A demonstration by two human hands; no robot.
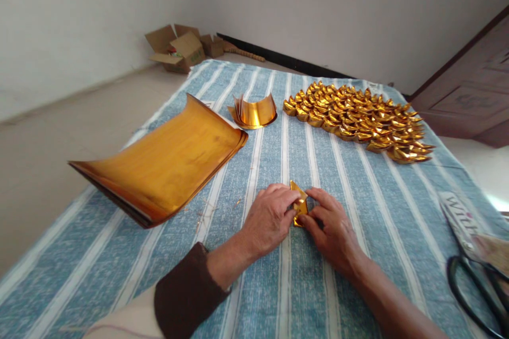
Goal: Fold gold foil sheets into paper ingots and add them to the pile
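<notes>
A small piece of folded gold foil paper lies between my two hands, just above the striped cloth. My left hand pinches its left edge with thumb and fingertips. On the opposite side, my right hand grips the same piece, thumb at the lower edge and forefinger along the upper right. The fingers cover part of the folds. Farther off to the left rests a curled stack of large gold foil sheets. Behind it stands a smaller curved bundle of gold strips. Many folded gold ingots sit in rows at the far right.
Black-handled scissors lie at the right edge of the blue and white striped cloth. Thin scraps are scattered left of my left hand. Beyond the far edge, open cardboard boxes stand on the floor by the wall.
</notes>
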